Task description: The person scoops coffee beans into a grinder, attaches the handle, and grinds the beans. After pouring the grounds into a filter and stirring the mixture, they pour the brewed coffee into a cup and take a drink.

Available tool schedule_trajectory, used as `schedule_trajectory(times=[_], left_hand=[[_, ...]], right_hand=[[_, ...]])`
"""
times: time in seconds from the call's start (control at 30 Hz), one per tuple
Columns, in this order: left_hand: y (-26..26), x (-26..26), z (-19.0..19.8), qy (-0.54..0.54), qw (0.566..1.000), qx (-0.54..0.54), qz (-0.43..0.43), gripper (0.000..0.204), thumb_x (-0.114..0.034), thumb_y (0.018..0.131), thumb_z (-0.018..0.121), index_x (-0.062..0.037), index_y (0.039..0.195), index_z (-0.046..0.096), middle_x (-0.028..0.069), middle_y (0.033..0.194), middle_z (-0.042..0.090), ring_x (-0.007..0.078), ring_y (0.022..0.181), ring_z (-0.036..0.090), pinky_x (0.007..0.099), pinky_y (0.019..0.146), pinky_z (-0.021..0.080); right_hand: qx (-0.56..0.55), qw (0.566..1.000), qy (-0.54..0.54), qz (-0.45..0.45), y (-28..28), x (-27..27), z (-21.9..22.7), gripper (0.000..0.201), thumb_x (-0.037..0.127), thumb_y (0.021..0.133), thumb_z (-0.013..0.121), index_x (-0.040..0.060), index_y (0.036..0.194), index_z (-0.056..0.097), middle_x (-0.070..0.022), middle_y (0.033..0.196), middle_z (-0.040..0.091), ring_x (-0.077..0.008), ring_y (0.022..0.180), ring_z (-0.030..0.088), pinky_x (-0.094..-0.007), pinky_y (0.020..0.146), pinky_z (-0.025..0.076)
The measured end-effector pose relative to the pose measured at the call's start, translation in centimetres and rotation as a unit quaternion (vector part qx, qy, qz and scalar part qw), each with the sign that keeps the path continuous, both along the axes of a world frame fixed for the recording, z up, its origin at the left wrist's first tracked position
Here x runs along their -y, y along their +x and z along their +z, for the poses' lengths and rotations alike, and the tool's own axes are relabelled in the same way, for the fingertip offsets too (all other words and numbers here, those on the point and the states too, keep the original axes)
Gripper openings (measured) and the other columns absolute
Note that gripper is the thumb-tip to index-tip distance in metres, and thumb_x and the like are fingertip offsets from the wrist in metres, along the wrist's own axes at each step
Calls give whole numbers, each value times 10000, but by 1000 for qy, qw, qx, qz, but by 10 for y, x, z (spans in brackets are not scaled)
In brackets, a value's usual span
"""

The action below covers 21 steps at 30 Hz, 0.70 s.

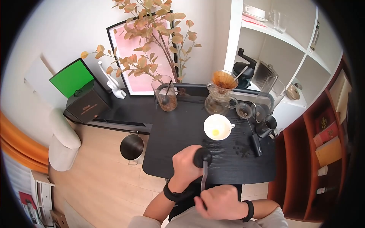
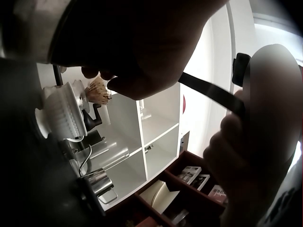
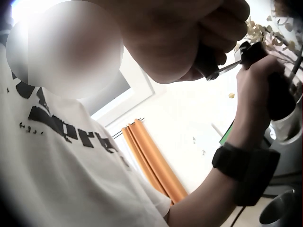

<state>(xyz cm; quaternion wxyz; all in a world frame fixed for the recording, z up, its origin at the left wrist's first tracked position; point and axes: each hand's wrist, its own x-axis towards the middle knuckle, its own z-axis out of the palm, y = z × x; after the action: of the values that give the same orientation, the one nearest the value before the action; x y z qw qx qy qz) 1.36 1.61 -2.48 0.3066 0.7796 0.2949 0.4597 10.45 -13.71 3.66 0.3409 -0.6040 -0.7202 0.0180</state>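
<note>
At the table's near edge, my left hand grips the black body of a hand coffee grinder. Its metal crank arm points back toward the torso. Curled fingers of my right hand hold the knob at the crank's end, which they mostly cover. From the right wrist view, the grinder's dark body shows beneath the left hand. In the left wrist view the crank arm spans the gap between both hands. Beyond them a white cup stands on the table, with something yellow inside.
Behind the cup stands a glass server topped by a dripper with a brown filter. To the right are a dark metal pitcher and a black handheld device. A vase holds branches; a bin stands on the floor.
</note>
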Motion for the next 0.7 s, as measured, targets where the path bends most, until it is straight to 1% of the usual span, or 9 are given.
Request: schedule_trajectory(times=[0.07, 0.1, 0.23, 0.3, 0.33, 0.4, 0.5, 0.6, 0.7], left_hand=[[10, 4, -3, 62, 996, -18, -65, 502, -30, 523, 869, -31, 996, 703, 149, 864, 727, 349, 773, 738, 377, 709, 599], [16, 8, -4, 68, 994, 10, -80, 510, -36, 506, 851, -44, 995, 708, 147, 846, 716, 366, 749, 716, 394, 679, 586], [33, 27, -10, 50, 995, -17, -90, 367, -78, 616, 838, -78, 956, 699, 120, 809, 695, 334, 701, 696, 390, 645, 565], [38, 35, 5, 128, 989, 68, -10, 199, -137, 749, 792, -84, 897, 670, 115, 777, 686, 337, 667, 674, 431, 587, 529], [37, 35, 5, 128, 989, 67, -11, 199, -137, 749, 792, -84, 897, 670, 115, 777, 686, 337, 667, 674, 431, 587, 529], [34, 34, 3, 156, 985, 50, -46, 214, -133, 726, 797, -68, 886, 671, 109, 770, 679, 321, 658, 671, 407, 580, 526], [25, 30, -5, 198, 975, 22, -101, 236, -128, 691, 804, -44, 868, 671, 101, 761, 669, 296, 643, 666, 370, 570, 522], [16, 24, -6, 132, 987, 53, -77, 213, -73, 657, 798, -44, 833, 681, 93, 767, 688, 290, 634, 675, 357, 562, 502], [4, 20, -6, 126, 989, 26, -71, 292, -55, 638, 828, -28, 897, 696, 116, 816, 709, 298, 684, 705, 354, 620, 546]], right_hand=[[29, 996, 38, 78, -8, -4, 1, 399, 258, 817, 792, 125, 594, 488, -26, 506, 471, -196, 393, 486, -333, 406, 372], [62, 994, 36, 83, -10, -5, 11, 403, 301, 817, 804, 127, 613, 503, -10, 517, 453, -182, 403, 473, -316, 412, 374], [60, 990, 69, 104, -4, -32, 31, 393, 332, 830, 805, 116, 655, 527, -14, 533, 473, -190, 410, 476, -320, 420, 389], [175, 977, 92, 77, 1, -49, 38, 448, 392, 826, 811, 111, 660, 505, -45, 536, 510, -198, 454, 542, -338, 442, 421], [174, 977, 92, 76, 5, -56, 43, 448, 392, 826, 811, 111, 660, 505, -45, 536, 510, -198, 454, 542, -338, 442, 421], [116, 992, 45, 20, 13, -71, 56, 431, 423, 853, 793, 92, 728, 548, -58, 534, 544, -218, 449, 569, -355, 448, 448], [165, 980, -11, -115, 55, -103, 69, 376, 377, 946, 734, 73, 782, 586, -91, 553, 621, -287, 469, 646, -399, 457, 497], [150, 974, 0, -168, 94, -112, 49, 365, 344, 990, 706, 51, 802, 600, -129, 586, 656, -346, 513, 683, -427, 478, 526], [148, 968, 14, -202, 103, -101, 24, 302, 285, 972, 698, 45, 813, 605, -138, 598, 655, -341, 523, 677, -439, 481, 519]])
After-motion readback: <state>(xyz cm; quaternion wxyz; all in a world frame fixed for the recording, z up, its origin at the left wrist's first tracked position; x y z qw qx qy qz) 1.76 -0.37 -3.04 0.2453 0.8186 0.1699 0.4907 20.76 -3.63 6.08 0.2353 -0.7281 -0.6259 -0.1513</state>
